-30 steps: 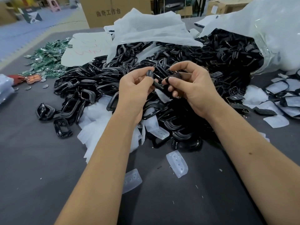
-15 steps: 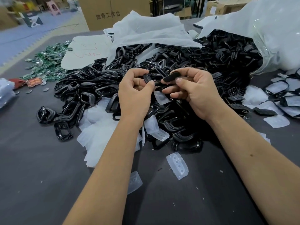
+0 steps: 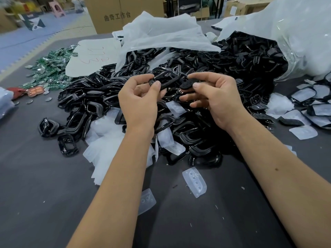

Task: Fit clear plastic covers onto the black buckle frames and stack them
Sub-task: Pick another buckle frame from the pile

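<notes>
Black rounded plastic buckle frame sits pinched in my left hand, thumb and forefinger clamped on its near edge, held up over the big heap of black frames on the dark grey surface. My right hand has its fingers curled round a small black moulded insert with raised ribs, thumb pressing on top; the two pieces are close but apart. I cannot tell whether a clear cover is already on the frame.

Loose clear plastic covers with round dimples lie on the surface near my forearms, and finished pieces lie over at the far right.

My worry from here: the frame is held only by one edge, so pushing a part into it could twist it out of the pinch and drop it into the heap, where it would be lost among identical ones. The insert could also go in skewed if I press before lining it up, and the thin covers look easy to crease.
</notes>
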Demonstrator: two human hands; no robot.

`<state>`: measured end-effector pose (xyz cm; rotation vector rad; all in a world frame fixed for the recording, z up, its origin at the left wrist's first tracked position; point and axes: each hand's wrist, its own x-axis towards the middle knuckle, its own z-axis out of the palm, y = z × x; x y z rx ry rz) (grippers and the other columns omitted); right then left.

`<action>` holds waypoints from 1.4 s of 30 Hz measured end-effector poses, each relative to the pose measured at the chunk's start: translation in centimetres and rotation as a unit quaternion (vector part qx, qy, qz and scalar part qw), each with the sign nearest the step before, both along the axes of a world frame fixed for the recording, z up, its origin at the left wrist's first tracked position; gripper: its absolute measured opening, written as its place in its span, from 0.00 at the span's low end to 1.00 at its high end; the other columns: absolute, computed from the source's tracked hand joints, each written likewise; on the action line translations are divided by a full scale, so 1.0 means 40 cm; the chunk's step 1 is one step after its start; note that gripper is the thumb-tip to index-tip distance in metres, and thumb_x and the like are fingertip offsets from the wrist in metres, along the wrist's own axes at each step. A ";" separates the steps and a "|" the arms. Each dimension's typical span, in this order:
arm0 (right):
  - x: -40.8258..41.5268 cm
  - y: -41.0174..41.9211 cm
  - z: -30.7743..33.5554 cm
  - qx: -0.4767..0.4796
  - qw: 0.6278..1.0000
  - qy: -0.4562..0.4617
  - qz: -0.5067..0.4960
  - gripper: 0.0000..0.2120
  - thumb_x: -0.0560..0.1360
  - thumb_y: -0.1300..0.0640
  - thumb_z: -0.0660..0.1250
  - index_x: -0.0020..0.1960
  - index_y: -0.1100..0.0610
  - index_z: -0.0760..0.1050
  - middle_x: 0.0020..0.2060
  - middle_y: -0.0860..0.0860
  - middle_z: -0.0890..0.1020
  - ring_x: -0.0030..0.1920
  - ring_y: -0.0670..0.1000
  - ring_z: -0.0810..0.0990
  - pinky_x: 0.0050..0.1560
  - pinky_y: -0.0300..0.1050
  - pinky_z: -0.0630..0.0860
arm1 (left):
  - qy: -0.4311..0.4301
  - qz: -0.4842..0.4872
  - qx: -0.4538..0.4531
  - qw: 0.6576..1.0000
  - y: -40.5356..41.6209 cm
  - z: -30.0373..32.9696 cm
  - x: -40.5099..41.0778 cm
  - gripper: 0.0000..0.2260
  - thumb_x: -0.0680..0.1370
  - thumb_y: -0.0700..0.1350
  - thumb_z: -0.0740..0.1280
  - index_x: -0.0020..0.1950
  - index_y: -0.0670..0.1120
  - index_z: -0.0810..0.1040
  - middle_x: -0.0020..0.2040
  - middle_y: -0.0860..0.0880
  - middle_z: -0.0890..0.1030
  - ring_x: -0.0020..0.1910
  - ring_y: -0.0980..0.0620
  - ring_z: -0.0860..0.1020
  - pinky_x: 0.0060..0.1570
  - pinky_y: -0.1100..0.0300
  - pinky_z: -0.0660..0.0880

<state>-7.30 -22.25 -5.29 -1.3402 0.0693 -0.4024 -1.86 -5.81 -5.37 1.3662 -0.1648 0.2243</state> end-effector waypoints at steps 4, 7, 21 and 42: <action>0.001 -0.004 0.000 -0.014 1.000 0.008 -0.005 0.10 0.79 0.71 0.66 0.58 0.63 0.82 0.47 0.60 0.88 0.43 0.59 0.89 0.30 0.40 0.79 | 0.028 -0.013 -0.062 0.998 0.005 0.007 0.002 0.08 0.78 0.32 0.72 0.55 0.38 0.82 0.32 0.53 0.83 0.37 0.53 0.84 0.48 0.59 0.82; 0.004 -0.007 -0.001 -0.006 1.000 0.014 -0.013 0.09 0.79 0.70 0.68 0.58 0.63 0.82 0.45 0.60 0.88 0.42 0.58 0.89 0.31 0.40 0.79 | 0.066 -0.066 -0.099 0.991 0.010 0.019 -0.004 0.08 0.78 0.31 0.72 0.56 0.37 0.83 0.38 0.49 0.85 0.39 0.51 0.85 0.44 0.62 0.81; -0.006 -0.015 0.014 0.029 0.994 0.023 0.101 0.07 0.81 0.62 0.68 0.52 0.62 0.83 0.44 0.60 0.87 0.38 0.52 0.87 0.27 0.37 0.75 | 0.070 -0.172 -0.026 0.982 0.013 0.018 -0.017 0.07 0.76 0.31 0.73 0.52 0.40 0.84 0.43 0.39 0.84 0.39 0.49 0.84 0.39 0.65 0.77; -0.005 -0.021 0.028 -0.115 0.988 0.079 0.070 0.07 0.78 0.64 0.74 0.42 0.58 0.81 0.34 0.51 0.84 0.35 0.46 0.82 0.24 0.36 0.70 | 0.028 -0.155 0.022 0.987 0.007 0.006 -0.020 0.07 0.76 0.30 0.72 0.51 0.40 0.84 0.41 0.42 0.85 0.36 0.50 0.83 0.38 0.62 0.78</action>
